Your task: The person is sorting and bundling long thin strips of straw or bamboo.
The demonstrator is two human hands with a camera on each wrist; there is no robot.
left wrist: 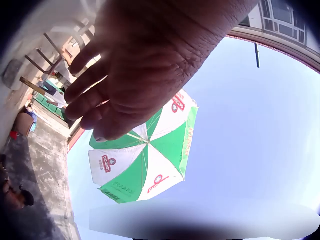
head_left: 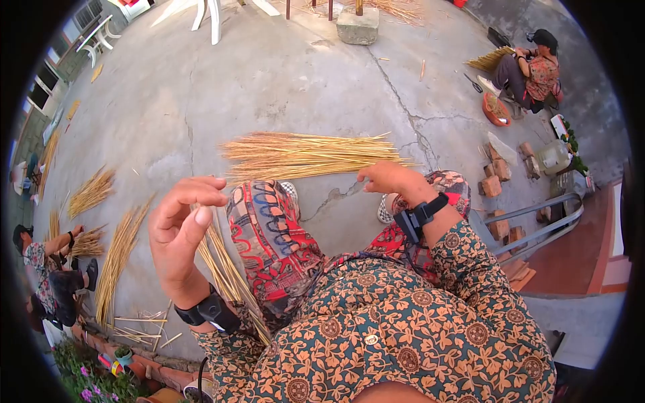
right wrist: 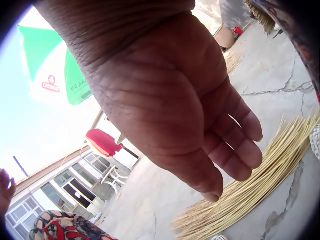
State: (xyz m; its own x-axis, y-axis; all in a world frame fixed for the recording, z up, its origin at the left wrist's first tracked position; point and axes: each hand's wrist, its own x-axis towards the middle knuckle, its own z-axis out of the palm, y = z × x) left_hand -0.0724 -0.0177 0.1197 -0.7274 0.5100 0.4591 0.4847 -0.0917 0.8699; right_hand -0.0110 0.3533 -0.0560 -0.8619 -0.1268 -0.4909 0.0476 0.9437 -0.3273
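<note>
Lying bundle: straw-coloured stalks (head_left: 316, 154) loosely fanned across the concrete floor (head_left: 269, 87), just beyond the person's feet, brushy ends toward the left, bare stems toward the right
Left hand (head_left: 180, 235): raised beside the left knee, fingers loosely bent with a gap to the thumb, holding nothing that shows
Right hand (head_left: 393, 180): above the right knee, near the bare stems as the head view shows it, fingers relaxed and apart from the thumb, nothing in the grasp
Second sheaf (head_left: 232, 275): between the left forearm and the left thigh
Stalk weight: probably very light singly, modest as an armful
Stem feel: likely stiff along the length, dry and smooth, so loose ones may slide past each other
Brushy ends: look finer and softer, perhaps prone to shedding or snapping if squeezed
Best hold: around the bare stems, gathered snugly without crushing
</note>
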